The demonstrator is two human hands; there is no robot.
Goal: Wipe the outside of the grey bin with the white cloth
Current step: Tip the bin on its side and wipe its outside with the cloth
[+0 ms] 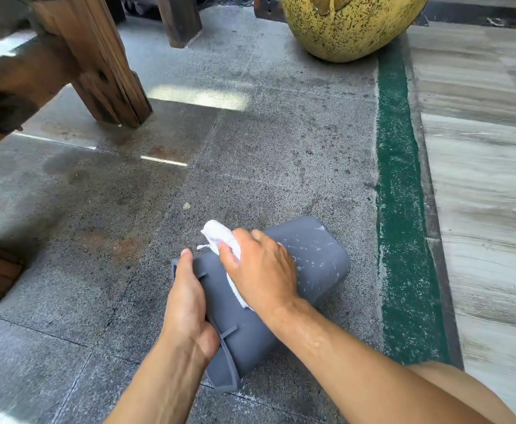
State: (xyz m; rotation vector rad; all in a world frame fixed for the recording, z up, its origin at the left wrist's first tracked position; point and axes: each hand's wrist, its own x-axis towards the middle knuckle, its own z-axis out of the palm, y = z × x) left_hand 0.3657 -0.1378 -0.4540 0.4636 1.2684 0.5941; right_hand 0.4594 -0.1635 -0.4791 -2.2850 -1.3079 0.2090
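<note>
Two bare forearms reached in from the bottom edge, with a bare knee [452, 390] at the lower right corner. Between them the bin [311, 270] lay on its side on the floor [250, 148], its open rim toward the person and its closed base pointing away.

At the rim, the left hand [186, 304] was closed around the bin's edge, with the thumb along the outside; where the fingers went could not be seen, though they probably curled inside the mouth. Over the upward-facing wall, the right hand [259, 270] lay palm down, pressing the cloth [220, 237] flat against it. The cloth was bunched, poking out past the fingertips and below the palm.

By the look of it, the wiping was under way, on the top side near the rim. Pale spatter marks showed on the wall beyond the hand, toward the base. Judging from this, the next move called for sweeping the cloth out over those marks, and in time rolling the bin to bring other sides up.

Hidden from view were the bin's underside and inside. Most of the cloth sat under the palm. A wooden leg [97, 71] stood at the upper left and a speckled yellow pot [345, 26] at the top, both cut off by the frame.
</note>
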